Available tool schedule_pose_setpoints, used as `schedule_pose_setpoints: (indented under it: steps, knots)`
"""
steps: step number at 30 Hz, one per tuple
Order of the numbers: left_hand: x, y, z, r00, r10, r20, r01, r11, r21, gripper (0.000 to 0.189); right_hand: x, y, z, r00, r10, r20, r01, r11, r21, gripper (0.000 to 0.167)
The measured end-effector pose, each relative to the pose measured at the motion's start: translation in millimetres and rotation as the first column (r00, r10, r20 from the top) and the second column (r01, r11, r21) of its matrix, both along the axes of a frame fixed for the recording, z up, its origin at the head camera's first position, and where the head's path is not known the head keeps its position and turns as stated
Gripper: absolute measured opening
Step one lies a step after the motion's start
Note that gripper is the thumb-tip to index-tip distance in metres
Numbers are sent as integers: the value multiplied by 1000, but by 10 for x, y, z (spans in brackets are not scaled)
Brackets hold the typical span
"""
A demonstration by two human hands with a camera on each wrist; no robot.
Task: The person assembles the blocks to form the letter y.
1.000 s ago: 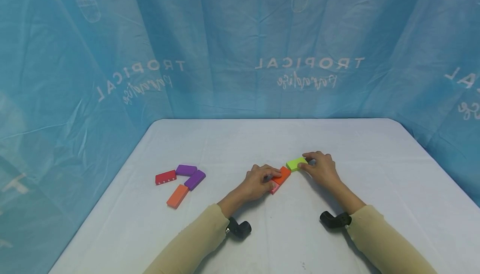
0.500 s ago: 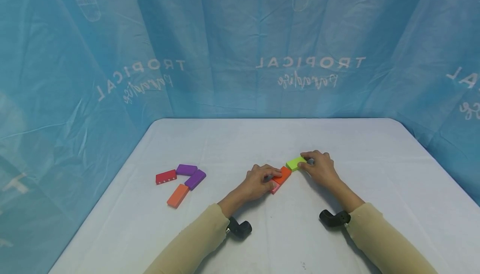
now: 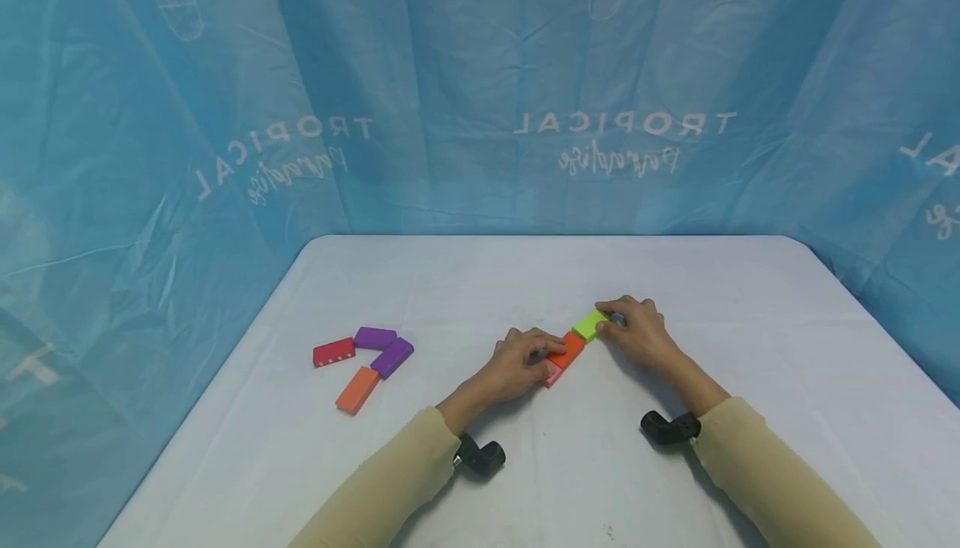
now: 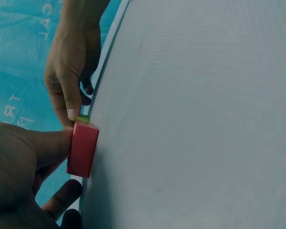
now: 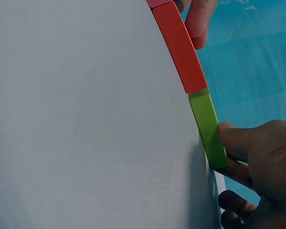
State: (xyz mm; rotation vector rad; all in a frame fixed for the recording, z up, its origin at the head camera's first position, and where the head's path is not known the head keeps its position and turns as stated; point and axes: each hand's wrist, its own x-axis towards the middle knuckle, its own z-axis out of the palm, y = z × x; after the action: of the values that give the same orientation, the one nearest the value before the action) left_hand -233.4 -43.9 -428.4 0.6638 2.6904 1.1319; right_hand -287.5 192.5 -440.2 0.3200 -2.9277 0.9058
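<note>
Near the middle of the table, a pink domino [image 3: 553, 376], an orange domino [image 3: 570, 350] and a lime-green domino [image 3: 589, 325] form a slanting row, end to end. With thumb and fingers, my left hand [image 3: 517, 361] holds the pink domino at the near end, its index finger reaching along the orange one. My right hand [image 3: 637, 333] pinches the green domino at the far end. From the right wrist, the green domino [image 5: 209, 129] meets the end of the orange domino [image 5: 181, 47]. The pink domino [image 4: 83, 150] hides most of the row in the left wrist view.
Left on the white table [image 3: 465, 281] lie a red domino [image 3: 333, 353] with white dots, two purple dominoes [image 3: 392, 357] and a light-orange domino [image 3: 357, 391], close together. A blue printed curtain [image 3: 480, 173] hangs behind the table.
My right hand has shifted slightly left and away, turning the green domino so it lines up with the orange one. The left hand has stayed in place.
</note>
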Motion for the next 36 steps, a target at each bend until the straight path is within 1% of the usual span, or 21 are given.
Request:
schedule_pose_setpoints:
  steps: [5, 13, 21, 31, 36]
  knots:
    - [-2, 3, 2, 1000, 2, 3, -2, 1000, 0, 32, -22, -6, 3, 1000, 17, 11, -17, 1000, 8, 40]
    - [-6, -2, -11, 1000, 0, -3, 0, 1000, 2, 31, -13, -14, 10, 998, 59, -10, -59, 998, 15, 40]
    - [0, -5, -14, 1000, -5, -8, 5, 1000, 5, 31, 7, -26, 24, 998, 62, -8, -62, 998, 11, 40]
    - [3, 7, -20, 1000, -6, -26, 6, 1000, -6, 31, -5, -19, 7, 998, 61, 8, -61, 998, 12, 41]
    - [0, 10, -22, 1000, -3, -29, 3, 1000, 10, 31, 0, -19, 22, 999, 50, 7, -50, 999, 17, 42]
